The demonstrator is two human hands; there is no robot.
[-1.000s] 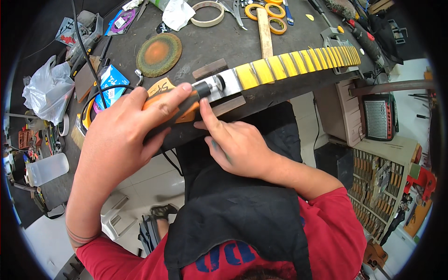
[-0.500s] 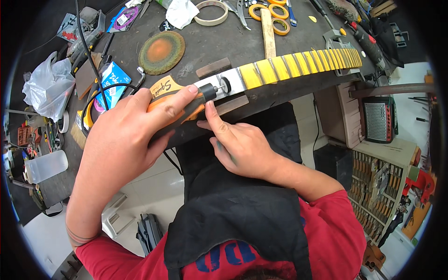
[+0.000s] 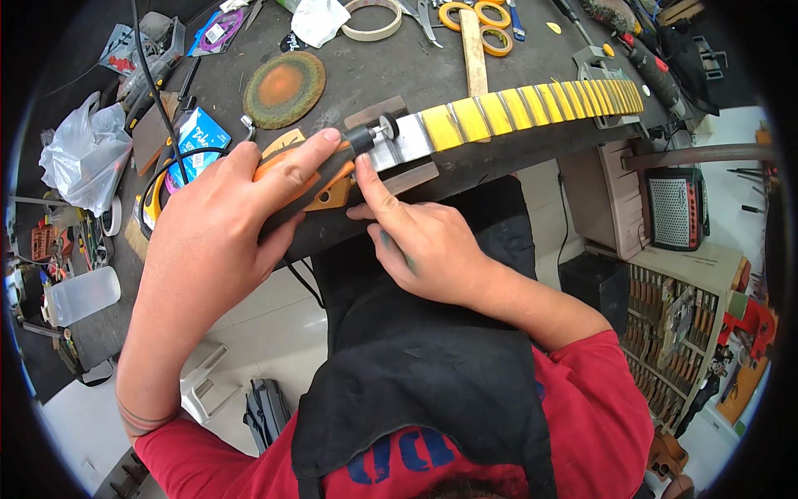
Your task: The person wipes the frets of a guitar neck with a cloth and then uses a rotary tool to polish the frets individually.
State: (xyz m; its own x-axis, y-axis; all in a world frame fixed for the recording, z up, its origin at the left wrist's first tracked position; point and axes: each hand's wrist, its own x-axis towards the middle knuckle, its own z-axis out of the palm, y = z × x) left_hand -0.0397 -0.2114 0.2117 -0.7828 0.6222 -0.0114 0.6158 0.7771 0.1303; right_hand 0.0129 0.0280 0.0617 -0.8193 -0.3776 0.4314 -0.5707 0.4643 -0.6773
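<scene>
My left hand (image 3: pixel 212 204) is clenching one orange-and-black rotary tool (image 3: pixel 359 140); its one small disc (image 3: pixel 388 126) is sitting at the silver stretch of one guitar neck (image 3: pixel 499 114), which is lying along the workbench (image 3: pixel 349 79) edge under many yellow tape strips. My right hand (image 3: pixel 432 249) is laying its index finger against the tool's nose, its other fingers curling. Two wooden blocks (image 3: pixel 376 116) are flanking the neck. Three orange tape rolls (image 3: pixel 497 51), one wider cream tape roll (image 3: pixel 371 36) and one round abrasive pad (image 3: pixel 284 90) are lying beyond. One rack (image 3: pixel 715 270) is holding rows of wooden-handled tools (image 3: pixel 644 287); one plastic bag (image 3: pixel 87 158) is bulging, its contents unclear.
</scene>
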